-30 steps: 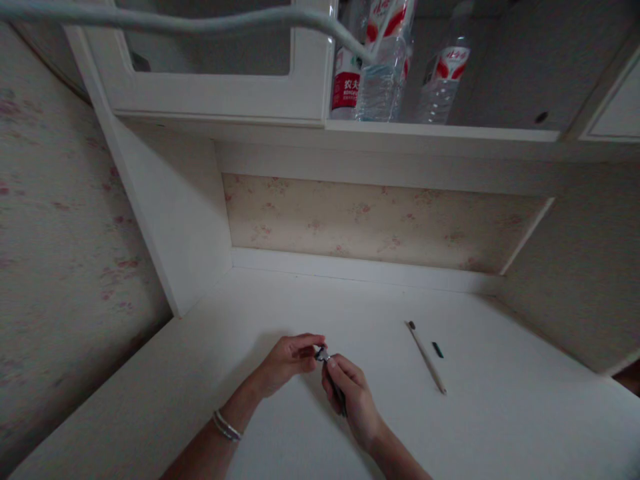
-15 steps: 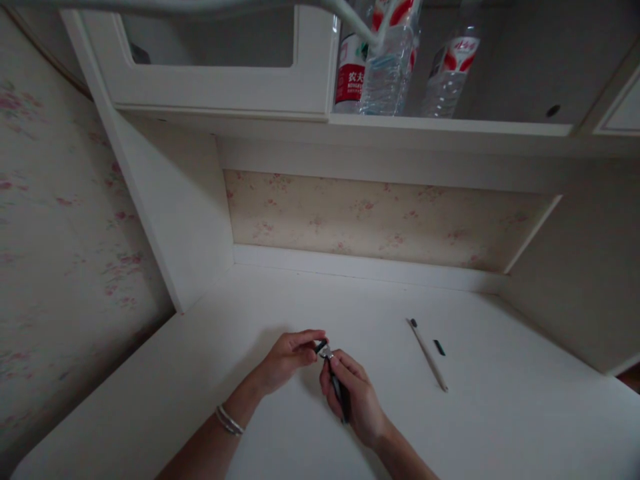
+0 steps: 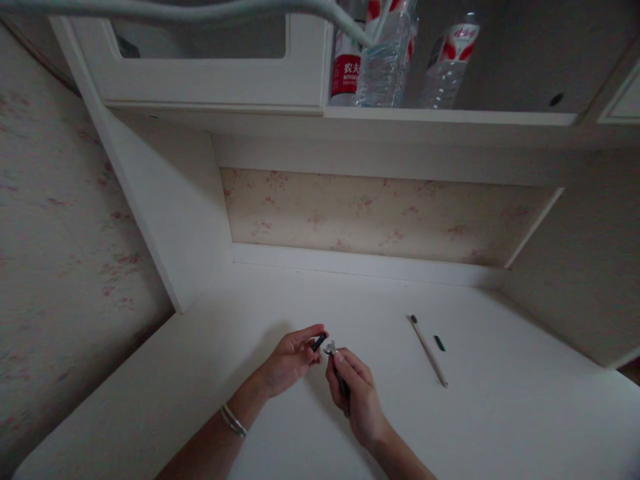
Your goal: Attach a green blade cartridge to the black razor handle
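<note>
Near the middle of the desk, my left hand [image 3: 291,363] pinches a small black bar, which looks like a razor cartridge [image 3: 319,342], between thumb and fingertips. Close on its right, my right hand [image 3: 357,393] is wrapped round a razor handle [image 3: 343,385] with a dark grip. The handle's silvery forked head [image 3: 330,347] points up towards the cartridge, and a narrow gap shows between them. Much of the grip is hidden in my right palm.
On the desk [image 3: 240,293] to the right lie a slim pale stick with a dark tip [image 3: 429,352] and a small dark green strip [image 3: 439,343]. Overhead, plastic bottles [image 3: 385,67] stand on a shelf [image 3: 450,119]. A pale curved bar [image 3: 200,10] crosses the top.
The razor cartridge and the handle's head, touching or nearly so before, are now apart. My right hand has shifted slightly right; the left hand has tilted the cartridge. The view has also shifted a little.
</note>
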The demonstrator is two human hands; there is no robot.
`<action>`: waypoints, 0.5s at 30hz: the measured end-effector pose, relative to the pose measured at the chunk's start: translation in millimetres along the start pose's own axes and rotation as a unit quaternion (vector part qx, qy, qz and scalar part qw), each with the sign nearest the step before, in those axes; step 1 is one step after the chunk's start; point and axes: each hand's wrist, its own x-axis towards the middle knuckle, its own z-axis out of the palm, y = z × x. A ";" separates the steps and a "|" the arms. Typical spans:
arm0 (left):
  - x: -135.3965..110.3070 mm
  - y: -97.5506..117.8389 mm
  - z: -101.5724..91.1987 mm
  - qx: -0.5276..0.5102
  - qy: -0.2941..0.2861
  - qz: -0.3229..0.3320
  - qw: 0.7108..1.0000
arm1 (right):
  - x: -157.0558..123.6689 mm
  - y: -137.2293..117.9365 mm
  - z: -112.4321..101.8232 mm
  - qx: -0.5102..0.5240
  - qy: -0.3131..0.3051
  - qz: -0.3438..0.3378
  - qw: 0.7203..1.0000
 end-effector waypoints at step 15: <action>-1.1 -5.0 -2.3 0.012 -0.001 -0.004 1.000 | 1.2 -2.6 2.6 -0.070 0.008 -0.015 0.997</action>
